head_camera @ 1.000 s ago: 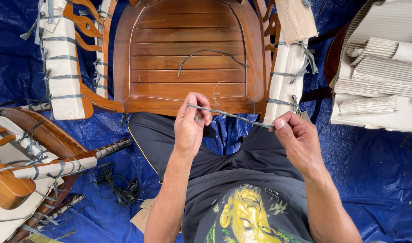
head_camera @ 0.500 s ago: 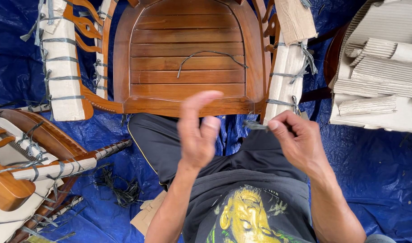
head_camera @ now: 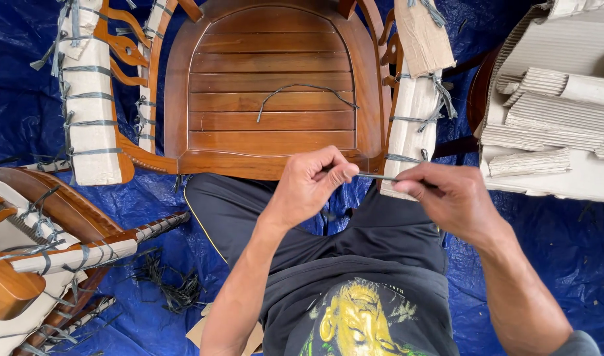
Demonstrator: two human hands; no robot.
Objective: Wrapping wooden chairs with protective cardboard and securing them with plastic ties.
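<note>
Spanning the short gap between both hands, a thin grey strap [head_camera: 376,176] runs nearly level above the lap. Left hand [head_camera: 308,188]: fingers curled, thumb and forefinger pinched shut on the strap's left end; wrist bent, forearm rising from lower left. Right hand [head_camera: 450,196]: fingertips closed on the strap's right end, back of hand up, forearm entering from lower right. Hands are near each other, not touching. Strap sits in front of the front edge of the wooden chair seat [head_camera: 269,86], just beside the cardboard-wrapped chair arm [head_camera: 411,112] tied with grey straps. A second loose strap [head_camera: 305,92] lies on the seat slats. Blue tarp [head_camera: 552,250] underneath; stacked corrugated cardboard [head_camera: 552,112] at right.
</note>
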